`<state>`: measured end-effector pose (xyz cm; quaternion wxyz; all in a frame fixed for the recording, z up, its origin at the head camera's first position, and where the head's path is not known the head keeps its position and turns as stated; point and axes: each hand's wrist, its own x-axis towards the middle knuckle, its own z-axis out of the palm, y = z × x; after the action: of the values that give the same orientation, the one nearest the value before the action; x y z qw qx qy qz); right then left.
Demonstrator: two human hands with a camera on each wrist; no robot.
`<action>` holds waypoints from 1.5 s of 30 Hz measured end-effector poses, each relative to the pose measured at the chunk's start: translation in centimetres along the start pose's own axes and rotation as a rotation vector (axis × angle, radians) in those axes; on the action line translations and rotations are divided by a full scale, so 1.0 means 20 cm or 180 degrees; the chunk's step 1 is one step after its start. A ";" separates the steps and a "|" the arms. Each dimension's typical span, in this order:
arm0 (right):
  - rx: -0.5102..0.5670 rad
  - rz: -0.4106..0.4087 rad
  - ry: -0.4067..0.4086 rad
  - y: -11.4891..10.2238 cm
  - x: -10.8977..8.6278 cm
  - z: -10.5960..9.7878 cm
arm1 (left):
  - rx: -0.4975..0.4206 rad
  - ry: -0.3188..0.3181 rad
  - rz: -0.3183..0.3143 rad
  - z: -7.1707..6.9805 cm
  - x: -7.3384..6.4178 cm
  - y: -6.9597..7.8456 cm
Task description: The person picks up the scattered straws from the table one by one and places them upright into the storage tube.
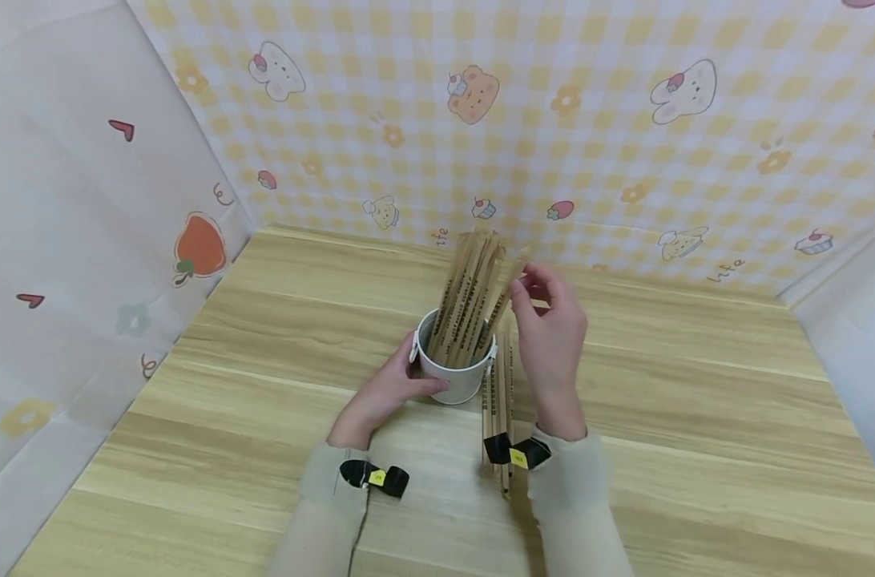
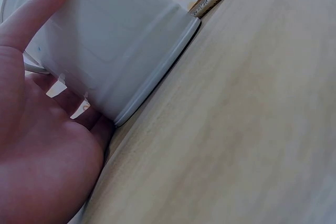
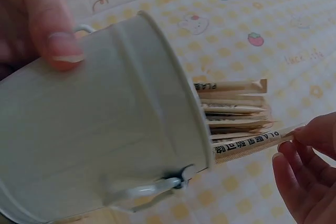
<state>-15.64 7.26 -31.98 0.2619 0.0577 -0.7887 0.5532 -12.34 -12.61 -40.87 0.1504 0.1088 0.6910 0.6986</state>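
A small white metal bucket (image 1: 463, 388) stands on the table, holding a bunch of paper-wrapped straws (image 1: 468, 298) that lean up out of it. My left hand (image 1: 385, 394) grips the bucket from the left, thumb across its front and the other fingers round the side, as the left wrist view shows. With thumb and fingertips, my right hand (image 1: 553, 330) pinches the upper end of one wrapped straw (image 3: 249, 146), whose lower end is inside the bucket's rim. Dark print runs along the tan wrappers.
More wrapped straws (image 1: 501, 405) lie on the table just right of the bucket, partly under the right wrist. The bucket's handle (image 3: 144, 190) hangs from its side. Behind the wood-grain table (image 1: 697, 385) rises a yellow checked cloth (image 1: 596, 160); a white cloth (image 1: 70, 208) hangs at the left.
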 end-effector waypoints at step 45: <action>-0.0225 0.0446 -0.0318 0.15 0.00 0.06 | 0.0063 0.0016 -0.0036 0.01 -0.01 0.02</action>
<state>-17.16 7.40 -34.78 0.1848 0.0206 -0.8219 0.5385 -12.05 -12.57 -40.36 0.1515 0.1045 0.6988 0.6912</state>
